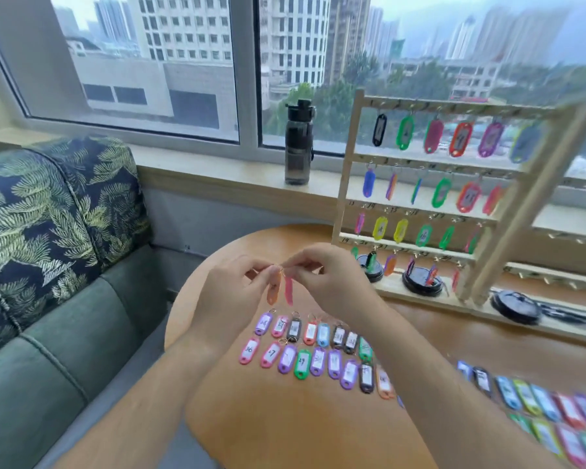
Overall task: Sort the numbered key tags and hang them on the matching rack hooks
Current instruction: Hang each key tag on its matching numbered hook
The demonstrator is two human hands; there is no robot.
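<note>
Above the round wooden table, my left hand pinches the ring of an orange key tag. My right hand pinches the ring of a pink key tag right beside it. Both tags hang down edge-on, their numbers hidden. Under my hands, two rows of coloured numbered key tags lie flat on the table. More tags run off blurred to the lower right. A wooden rack with four rows of hooks stands at the back right, with several tags hanging on every row.
A dark water bottle stands on the windowsill behind the table. Black round lids sit at the rack's foot. A green sofa with a leaf-print cushion lies to the left, close to the table's edge.
</note>
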